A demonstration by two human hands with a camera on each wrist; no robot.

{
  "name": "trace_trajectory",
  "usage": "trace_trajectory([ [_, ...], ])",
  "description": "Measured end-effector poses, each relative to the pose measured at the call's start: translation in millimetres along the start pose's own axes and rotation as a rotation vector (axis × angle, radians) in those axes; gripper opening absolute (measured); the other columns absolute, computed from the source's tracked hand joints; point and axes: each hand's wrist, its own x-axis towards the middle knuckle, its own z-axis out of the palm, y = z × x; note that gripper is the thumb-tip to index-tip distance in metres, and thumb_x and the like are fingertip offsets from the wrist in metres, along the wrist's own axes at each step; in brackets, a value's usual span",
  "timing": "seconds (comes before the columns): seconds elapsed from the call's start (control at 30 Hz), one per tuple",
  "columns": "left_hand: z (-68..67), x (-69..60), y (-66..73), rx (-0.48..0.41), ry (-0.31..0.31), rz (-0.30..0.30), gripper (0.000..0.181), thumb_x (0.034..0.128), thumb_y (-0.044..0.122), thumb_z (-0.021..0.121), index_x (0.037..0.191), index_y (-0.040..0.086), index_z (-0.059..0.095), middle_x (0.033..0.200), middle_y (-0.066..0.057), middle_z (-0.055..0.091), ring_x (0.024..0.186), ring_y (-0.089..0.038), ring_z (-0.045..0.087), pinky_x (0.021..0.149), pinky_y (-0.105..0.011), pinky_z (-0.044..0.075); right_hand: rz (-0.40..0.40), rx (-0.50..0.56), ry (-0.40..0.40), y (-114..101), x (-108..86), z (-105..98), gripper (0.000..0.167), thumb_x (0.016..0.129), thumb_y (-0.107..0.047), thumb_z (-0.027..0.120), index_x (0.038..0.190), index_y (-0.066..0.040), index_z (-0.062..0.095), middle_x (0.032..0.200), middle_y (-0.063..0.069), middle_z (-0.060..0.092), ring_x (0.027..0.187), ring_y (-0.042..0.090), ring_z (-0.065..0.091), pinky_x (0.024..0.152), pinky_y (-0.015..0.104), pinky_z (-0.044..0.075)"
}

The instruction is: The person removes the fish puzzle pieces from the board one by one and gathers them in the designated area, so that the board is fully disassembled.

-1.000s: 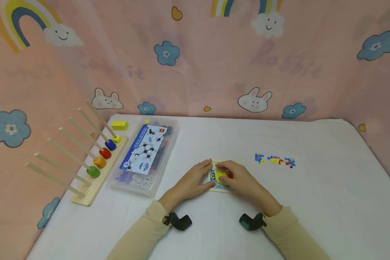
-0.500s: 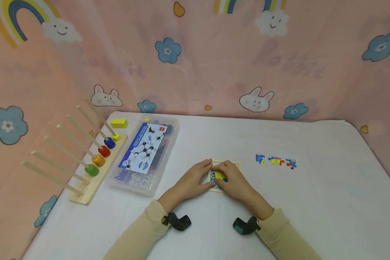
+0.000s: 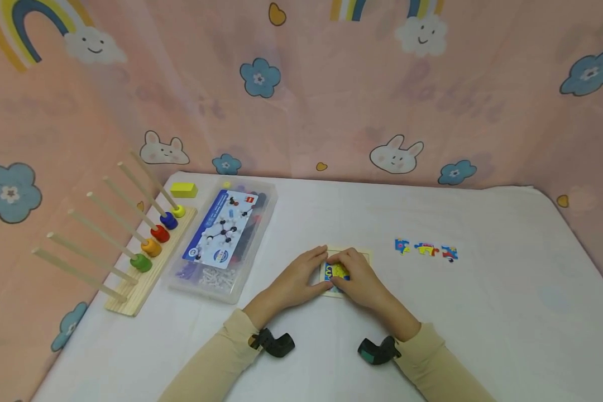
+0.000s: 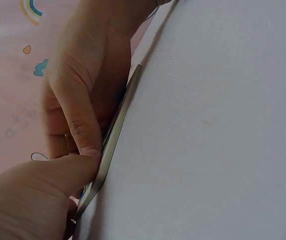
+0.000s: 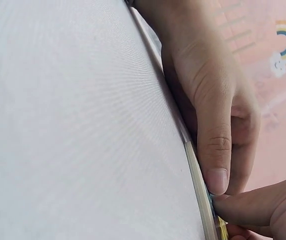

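Observation:
In the head view a small wooden jigsaw puzzle (image 3: 338, 271) with a blue and yellow picture lies flat on the table. My left hand (image 3: 297, 279) holds it at its left side, thumb by the near edge and fingers by the far corner. From the right, my right hand (image 3: 365, 282) bends over the puzzle, its thumb and fingertips on the picture; its right part is hidden beneath. Both wrist views show the puzzle's pale near edge (image 4: 114, 140), and the two thumbs meet there. Whether a loose piece is under my right fingers cannot be seen.
Three loose jigsaw pieces (image 3: 425, 249) lie in a row to the right. At left stand a clear plastic case (image 3: 251, 268) of molecule parts, a wooden peg rack (image 3: 146, 290) with coloured beads, and a yellow block (image 3: 183, 190). A patterned pink cloth (image 3: 321, 100) hangs behind.
My right hand has shifted a little left across the puzzle and now covers the red part seen earlier. My left hand has stayed in place. The camera view has tilted slightly.

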Motion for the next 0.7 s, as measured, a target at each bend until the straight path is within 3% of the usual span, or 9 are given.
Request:
trace_trajectory([
  [0.4, -0.2, 0.3, -1.6, 0.006, 0.007, 0.002, 0.069, 0.0880, 0.037, 0.066, 0.141, 0.000, 0.042, 0.150, -0.010, 0.037, 0.139, -0.025, 0.035, 0.115, -0.038, 0.031, -0.005, 0.037, 0.039, -1.7, 2.6, 2.8, 0.031, 0.080, 0.000, 0.068, 0.107, -0.005, 0.056, 0.109, 0.011, 0.054, 0.101, 0.025, 0.048, 0.089, 0.042, 0.043],
  [0.7, 0.9, 0.2, -0.9, -0.006, 0.014, 0.007, 0.070, 0.0872, 0.037, 0.067, 0.140, -0.002, 0.043, 0.150, -0.010, 0.037, 0.139, -0.024, 0.034, 0.114, -0.037, 0.031, -0.008, 0.034, 0.083, 6.3, -1.8, 2.8, 0.032, 0.082, -0.002, 0.069, 0.114, -0.006, 0.064, 0.113, 0.008, 0.060, 0.106, 0.025, 0.056, 0.092, 0.044, 0.047],
])
